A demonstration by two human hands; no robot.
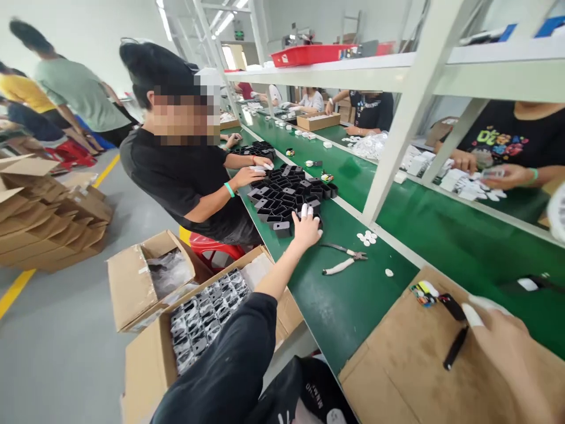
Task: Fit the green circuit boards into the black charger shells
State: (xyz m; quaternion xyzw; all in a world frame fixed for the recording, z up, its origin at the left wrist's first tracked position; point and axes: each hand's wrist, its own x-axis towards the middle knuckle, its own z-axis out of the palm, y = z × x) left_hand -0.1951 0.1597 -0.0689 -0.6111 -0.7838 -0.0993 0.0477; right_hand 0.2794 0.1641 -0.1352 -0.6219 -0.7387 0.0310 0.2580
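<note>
My left hand (306, 227), white covers on some fingertips, reaches onto a pile of small black plastic housings (282, 194). Its fingers are spread over the near edge of the pile, touching the housings. At the right, my right hand (501, 335), also with white finger covers, has its fingertips closed at the end of a black part (452, 306) above a cardboard sheet (388, 353). Beside that part is a small circuit board (424, 293) with yellow and coloured components. A slim black strip (455, 347) lies just below it.
Cutting pliers (346, 259) with white handles lie on the green table (326, 312), near white discs (367, 237). An open carton (150, 365) of wrapped black pieces stands at left. A co-worker (176, 165) handles the pile's far side. A white shelf post (397, 135) rises beyond.
</note>
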